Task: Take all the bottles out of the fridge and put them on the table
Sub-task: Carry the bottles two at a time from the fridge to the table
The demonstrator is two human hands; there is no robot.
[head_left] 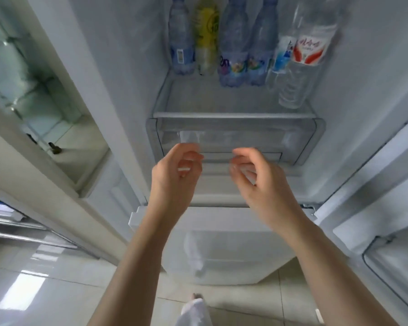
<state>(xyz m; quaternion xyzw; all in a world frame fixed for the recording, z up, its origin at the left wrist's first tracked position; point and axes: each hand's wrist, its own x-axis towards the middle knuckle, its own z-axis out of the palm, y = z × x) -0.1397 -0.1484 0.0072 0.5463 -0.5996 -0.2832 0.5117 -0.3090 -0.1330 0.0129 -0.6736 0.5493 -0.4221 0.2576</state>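
- Above my fingertips, six bottles (pixel 233 43) are standing on the shelf (pixel 233 114).
- My left hand (pixel 174 170) and right hand (pixel 252 172) are hovering loosely curled, holding nothing.
- I'm judging them light, thin-walled, possibly slick; gripping mid-body suits best.

On your fridge shelf (pixel 233 100) stand six bottles: three blue-tinted bottles (pixel 181 43) (pixel 233 48) (pixel 260 48), one yellow bottle (pixel 206 38), one clear bottle with a blue label (pixel 282 60) and one clear bottle with a red-and-white label (pixel 304 57). One clear drawer (pixel 236 135) sits below. Your two hands (pixel 174 175) (pixel 257 175) are raised.
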